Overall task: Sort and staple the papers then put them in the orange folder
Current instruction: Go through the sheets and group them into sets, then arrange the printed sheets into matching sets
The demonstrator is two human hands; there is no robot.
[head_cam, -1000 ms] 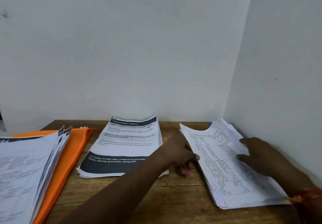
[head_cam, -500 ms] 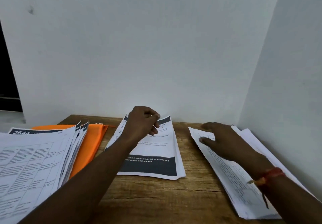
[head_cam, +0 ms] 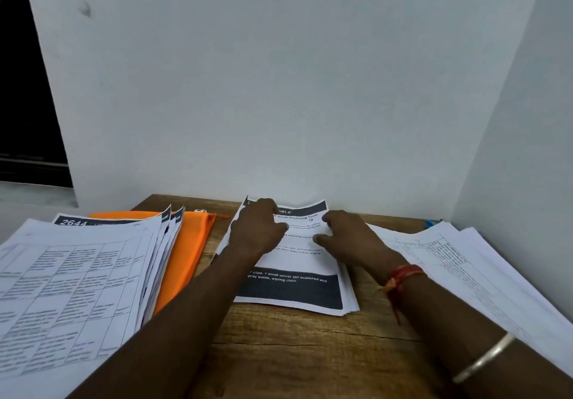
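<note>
Three piles of printed papers lie on a wooden table (head_cam: 294, 346). The middle stack (head_cam: 297, 290), with dark header and footer bands, sits against the back wall. My left hand (head_cam: 259, 228) is curled over its upper left part and grips the sheets near the top edge. Beside it, my right hand (head_cam: 347, 239) rests on the same stack's upper right with its fingers pointing left. The orange folder (head_cam: 186, 252) lies to the left, half covered by a fanned stack of table-printed sheets (head_cam: 77, 277). No stapler is in view.
A third, loosely spread pile of papers (head_cam: 459, 262) lies along the right wall. A small blue object (head_cam: 431, 222) peeks out behind it in the corner. White walls close off the back and the right side. Bare wood shows at the front centre.
My right hand has left the right pile and moved onto the middle stack beside my left hand. The left hand stays at that stack's top. The view has shifted left.
</note>
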